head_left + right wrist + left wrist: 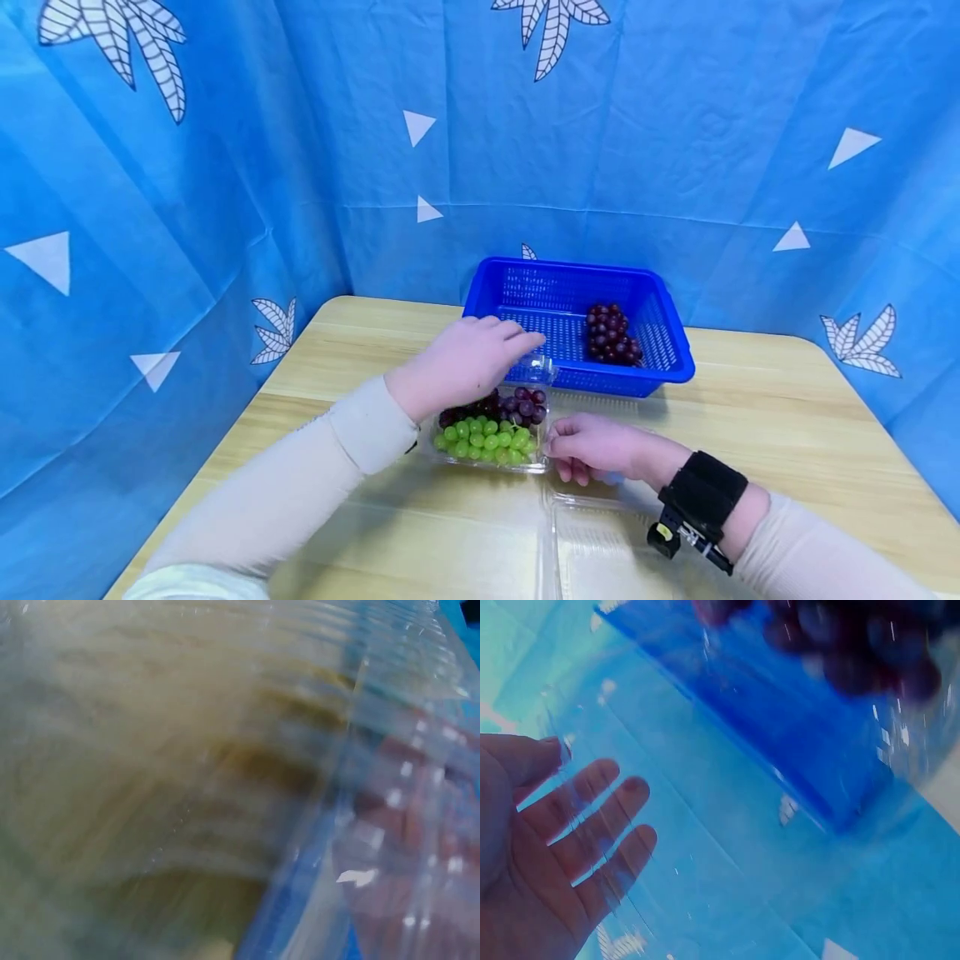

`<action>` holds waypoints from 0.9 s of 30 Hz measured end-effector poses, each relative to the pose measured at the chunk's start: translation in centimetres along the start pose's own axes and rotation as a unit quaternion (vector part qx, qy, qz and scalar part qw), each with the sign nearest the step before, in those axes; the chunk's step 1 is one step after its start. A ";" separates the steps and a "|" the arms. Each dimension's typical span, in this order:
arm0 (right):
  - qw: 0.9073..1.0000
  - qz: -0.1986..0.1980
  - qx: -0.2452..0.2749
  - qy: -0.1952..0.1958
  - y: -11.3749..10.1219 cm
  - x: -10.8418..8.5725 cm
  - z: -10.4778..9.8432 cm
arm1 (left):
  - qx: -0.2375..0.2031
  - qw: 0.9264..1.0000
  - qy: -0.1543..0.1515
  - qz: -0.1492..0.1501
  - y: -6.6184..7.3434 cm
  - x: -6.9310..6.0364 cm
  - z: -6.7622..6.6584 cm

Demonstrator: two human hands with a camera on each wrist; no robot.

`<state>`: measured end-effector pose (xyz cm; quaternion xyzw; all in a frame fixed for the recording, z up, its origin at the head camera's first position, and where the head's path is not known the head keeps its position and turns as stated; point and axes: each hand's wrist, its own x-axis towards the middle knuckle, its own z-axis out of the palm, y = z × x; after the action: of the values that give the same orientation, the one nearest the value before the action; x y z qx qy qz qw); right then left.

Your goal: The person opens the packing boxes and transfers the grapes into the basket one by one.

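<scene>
A clear plastic clamshell box (491, 468) holds green grapes (487, 442) at the front and dark red grapes (525, 408) behind them. Over its back part reaches my left hand (471, 358), palm against the raised clear lid (536, 367). In the left wrist view the fingers (604, 825) look straight and spread, seen through the lid's plastic. My right hand (600, 446) grips the right edge of the box between thumb and curled fingers. The right wrist view is blurred, with that hand seen through clear plastic.
Just behind the box stands a blue basket (667, 308) with a bunch of dark red grapes (611, 333) in it. Another clear plastic container (600, 502) lies at the table's front, under my right forearm. A blue patterned curtain (600, 150) surrounds the wooden table (375, 533).
</scene>
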<state>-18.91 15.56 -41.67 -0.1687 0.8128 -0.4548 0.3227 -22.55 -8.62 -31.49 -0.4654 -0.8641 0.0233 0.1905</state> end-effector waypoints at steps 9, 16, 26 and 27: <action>0.995 -0.004 -0.096 -0.014 -1.0 -0.7 0.2 | -0.054 0.996 -0.022 -0.065 -2.9 0.6 0.9; 0.982 -0.023 -0.184 0.021 -2.2 -1.3 -0.4 | -0.084 0.992 -0.039 -0.087 -3.4 -0.5 0.1; 0.922 -0.143 -0.352 0.071 -7.6 -1.2 -0.1 | -0.153 0.964 0.029 -0.216 -6.1 -3.8 -0.1; 0.919 -0.148 -0.361 0.064 -8.2 -0.9 0.2 | -0.160 0.958 0.034 -0.236 -6.4 -4.2 0.1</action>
<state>-18.31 11.60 -34.44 -0.3626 0.9063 -0.1832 0.1165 -25.59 -15.62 -31.48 -0.2728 -0.9348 -0.1767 0.1433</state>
